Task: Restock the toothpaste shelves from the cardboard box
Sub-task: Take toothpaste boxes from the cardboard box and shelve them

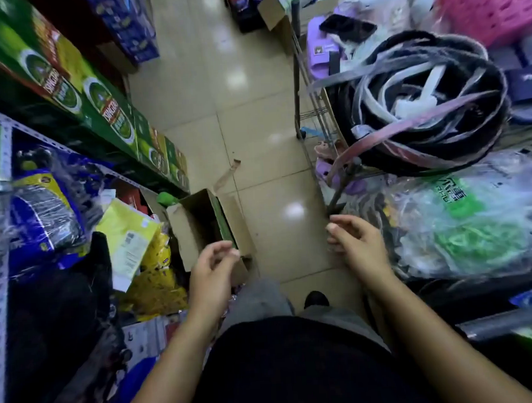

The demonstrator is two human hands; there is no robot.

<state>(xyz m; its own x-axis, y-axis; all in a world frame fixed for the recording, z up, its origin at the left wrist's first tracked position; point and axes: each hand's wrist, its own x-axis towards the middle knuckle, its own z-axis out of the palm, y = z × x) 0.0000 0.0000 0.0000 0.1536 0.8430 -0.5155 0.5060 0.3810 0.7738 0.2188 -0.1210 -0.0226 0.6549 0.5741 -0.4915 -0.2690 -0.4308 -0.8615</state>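
An open cardboard box [186,226] stands on the tiled floor at the foot of the left shelves, flaps up. Inside it, a green pack [226,224] leans against the right wall; the rest of the inside is dark. My left hand [213,270] hovers above the box's near right corner, fingers loosely curled, holding nothing. My right hand [356,243] hangs over the aisle floor to the right of the box, fingers relaxed and empty. No toothpaste shelf can be made out in this view.
Left shelves [1,170] hold green beer cartons [80,87], blue and yellow packets [138,237]. On the right stand a wire rack [312,108] of purple slippers, a coil of belts [422,103] and bagged green goods [461,232]. A strip of tape [227,175] lies on the floor. Cartons [274,12] narrow the far aisle.
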